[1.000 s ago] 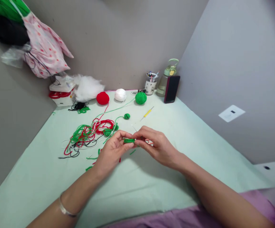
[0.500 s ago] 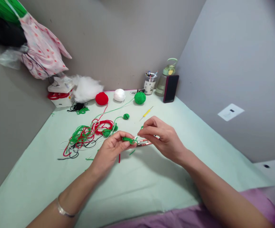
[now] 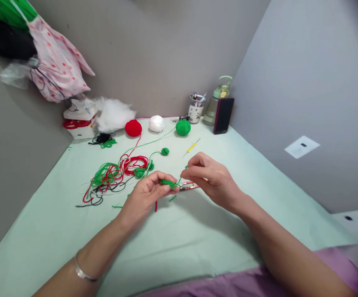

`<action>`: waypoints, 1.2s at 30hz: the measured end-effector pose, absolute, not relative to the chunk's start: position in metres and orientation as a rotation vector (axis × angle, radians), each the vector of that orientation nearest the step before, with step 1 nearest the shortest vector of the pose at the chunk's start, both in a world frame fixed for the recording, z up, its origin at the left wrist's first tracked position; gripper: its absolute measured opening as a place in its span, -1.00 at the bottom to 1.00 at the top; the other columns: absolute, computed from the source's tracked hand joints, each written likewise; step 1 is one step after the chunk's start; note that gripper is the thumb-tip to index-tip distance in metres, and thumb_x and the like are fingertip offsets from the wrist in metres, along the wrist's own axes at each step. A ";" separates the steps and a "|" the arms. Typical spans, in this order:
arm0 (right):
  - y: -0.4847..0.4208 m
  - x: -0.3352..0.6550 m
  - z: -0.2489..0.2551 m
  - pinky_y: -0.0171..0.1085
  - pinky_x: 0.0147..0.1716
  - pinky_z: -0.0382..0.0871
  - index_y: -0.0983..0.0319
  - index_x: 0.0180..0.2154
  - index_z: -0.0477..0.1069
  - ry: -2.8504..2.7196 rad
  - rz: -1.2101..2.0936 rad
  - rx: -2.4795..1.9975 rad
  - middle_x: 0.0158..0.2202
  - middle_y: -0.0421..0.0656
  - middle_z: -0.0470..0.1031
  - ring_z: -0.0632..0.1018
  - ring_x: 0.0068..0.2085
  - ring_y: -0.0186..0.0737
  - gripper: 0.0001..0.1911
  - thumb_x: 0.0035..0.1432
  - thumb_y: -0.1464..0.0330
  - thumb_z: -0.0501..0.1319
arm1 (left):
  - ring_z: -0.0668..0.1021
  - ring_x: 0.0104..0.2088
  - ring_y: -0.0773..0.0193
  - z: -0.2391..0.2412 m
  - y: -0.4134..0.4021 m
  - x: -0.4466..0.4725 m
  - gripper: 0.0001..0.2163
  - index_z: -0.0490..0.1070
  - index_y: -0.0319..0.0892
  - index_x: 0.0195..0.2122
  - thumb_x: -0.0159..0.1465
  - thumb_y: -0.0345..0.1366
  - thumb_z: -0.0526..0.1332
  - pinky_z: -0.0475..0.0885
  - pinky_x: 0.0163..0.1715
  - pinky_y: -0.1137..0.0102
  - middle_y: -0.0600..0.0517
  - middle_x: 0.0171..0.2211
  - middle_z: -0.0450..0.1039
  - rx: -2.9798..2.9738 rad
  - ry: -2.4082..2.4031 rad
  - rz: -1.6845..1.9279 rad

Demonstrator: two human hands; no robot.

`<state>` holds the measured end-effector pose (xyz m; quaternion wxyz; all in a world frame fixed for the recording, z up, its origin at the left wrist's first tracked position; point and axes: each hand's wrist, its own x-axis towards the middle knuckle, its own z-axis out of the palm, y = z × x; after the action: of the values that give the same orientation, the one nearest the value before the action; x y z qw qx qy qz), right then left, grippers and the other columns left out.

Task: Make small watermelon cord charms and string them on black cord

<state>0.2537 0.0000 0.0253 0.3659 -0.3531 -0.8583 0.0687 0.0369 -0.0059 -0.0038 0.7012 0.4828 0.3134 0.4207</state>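
Note:
My left hand (image 3: 149,190) pinches a small green crocheted piece (image 3: 168,183) between thumb and fingers, above the table. Opposite it, my right hand (image 3: 208,173) has its fingertips pressed together on a thin strand of green yarn (image 3: 179,180) that runs up from the piece. Whether those fingertips also hide a needle I cannot make out. Behind and below the hands lie red-handled thread snips (image 3: 190,186), partly covered. Short green and red yarn scraps (image 3: 156,206) lie close by.
A tangle of yarn (image 3: 107,177) and small green crocheted balls (image 3: 139,172) lie left of my hands. A yellow-handled crochet hook (image 3: 191,147) lies beyond. Further back are red (image 3: 133,128), white (image 3: 156,123) and green yarn balls (image 3: 183,128), white stuffing (image 3: 115,115), a bottle (image 3: 211,108) and a phone (image 3: 223,116).
A pale, thin tool-like thing showed between the piece and my right fingertips; now a green strand shows there. Both hands have hardly moved, and the view has shifted slightly.

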 end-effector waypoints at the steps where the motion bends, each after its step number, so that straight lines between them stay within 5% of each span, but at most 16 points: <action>1: 0.000 0.254 0.026 -0.34 -0.38 0.35 0.21 -0.28 0.50 -2.199 0.227 -0.902 -0.32 -0.15 0.35 0.43 -0.32 -0.33 -0.77 0.30 0.57 0.12 | 0.60 -0.21 0.29 -0.003 -0.006 0.037 -0.86 0.52 -0.19 -0.25 0.24 -0.25 0.36 0.45 -0.04 0.38 0.04 -0.24 0.52 1.078 0.688 0.929; 16: -0.001 0.246 0.023 -0.39 -0.39 0.43 0.22 -0.28 0.57 -2.026 0.794 -0.884 -0.34 -0.17 0.37 0.47 -0.33 -0.35 -0.88 0.25 0.49 0.25 | 0.62 -0.29 0.34 -0.004 -0.007 0.037 -0.86 0.49 -0.15 -0.26 0.23 -0.23 0.37 0.45 -0.15 0.43 0.10 -0.28 0.49 1.038 0.647 0.846; 21: 0.001 0.242 0.017 -0.39 -0.40 0.38 0.23 -0.30 0.54 -1.951 0.679 -1.005 -0.36 -0.18 0.44 0.46 -0.37 -0.37 -0.96 0.19 0.47 0.33 | 0.60 -0.28 0.32 -0.005 -0.007 0.035 -0.84 0.47 -0.14 -0.23 0.24 -0.20 0.35 0.41 -0.14 0.40 0.10 -0.27 0.48 1.071 0.697 0.844; 27: -0.006 0.236 0.016 -0.41 -0.37 0.40 0.25 -0.24 0.53 -1.972 0.715 -0.961 -0.32 -0.16 0.49 0.52 -0.36 -0.37 -0.85 0.25 0.56 0.22 | 0.46 -0.27 0.34 -0.005 -0.005 0.036 -0.86 0.46 -0.17 -0.25 0.24 -0.24 0.32 0.31 -0.19 0.45 0.08 -0.31 0.45 1.190 0.803 0.898; 31: -0.010 0.232 0.013 -0.37 -0.30 0.40 0.26 -0.11 0.48 -2.141 0.507 -0.839 -0.26 -0.10 0.52 0.53 -0.30 -0.33 -0.84 0.31 0.50 0.18 | 0.39 -0.34 0.34 -0.006 -0.005 0.038 -0.87 0.40 -0.17 -0.30 0.22 -0.24 0.29 0.29 -0.27 0.44 0.11 -0.39 0.37 1.204 0.874 0.913; 36: -0.011 0.232 0.007 -0.40 -0.42 0.31 0.25 -0.21 0.47 -2.309 0.223 -0.886 -0.30 -0.13 0.53 0.51 -0.38 -0.37 -0.84 0.36 0.48 0.11 | 0.31 -0.45 0.35 -0.012 -0.006 0.041 -0.87 0.33 -0.14 -0.36 0.18 -0.25 0.26 0.22 -0.43 0.46 0.16 -0.48 0.27 1.287 1.038 0.801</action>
<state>0.2318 -0.0111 0.0066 0.3231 -0.3375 -0.8800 0.0850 0.0410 -0.0059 -0.0116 0.6070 0.5566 0.4490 0.3465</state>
